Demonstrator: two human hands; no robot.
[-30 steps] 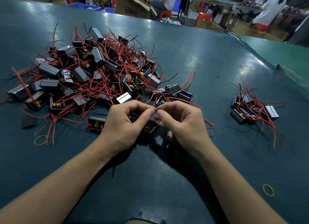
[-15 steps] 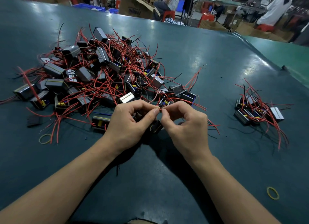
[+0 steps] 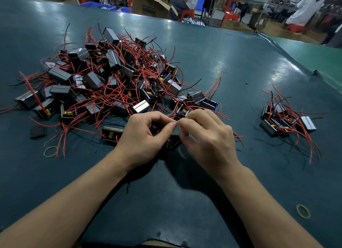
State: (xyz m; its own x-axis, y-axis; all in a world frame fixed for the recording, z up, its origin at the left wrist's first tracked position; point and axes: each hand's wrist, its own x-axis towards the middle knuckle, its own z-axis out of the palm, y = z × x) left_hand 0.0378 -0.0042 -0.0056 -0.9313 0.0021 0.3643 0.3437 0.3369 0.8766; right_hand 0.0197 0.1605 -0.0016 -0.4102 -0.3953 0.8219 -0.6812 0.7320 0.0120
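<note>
A small black wired component (image 3: 173,142) hangs between my two hands, mostly hidden by them. My left hand (image 3: 144,136) curls around it, thumb and forefinger pinched at the top. My right hand (image 3: 207,136) meets it fingertip to fingertip and pinches what looks like the part's thin wire; the wire itself is barely visible. Just behind my hands lies a big heap of grey and black components with red wires (image 3: 111,81). A smaller group of the same parts (image 3: 285,122) sits to the right.
Yellow rubber bands lie on the dark green table (image 3: 203,53), one at the left (image 3: 50,151) and one at the near right (image 3: 303,213). A loose black block (image 3: 38,132) lies left of the heap. People, cardboard boxes and red stools stand beyond the far edge.
Both hands have stayed together on the part, with the fingertips shifting slightly. The view has tilted a little, so the heap sits lower in the frame.
</note>
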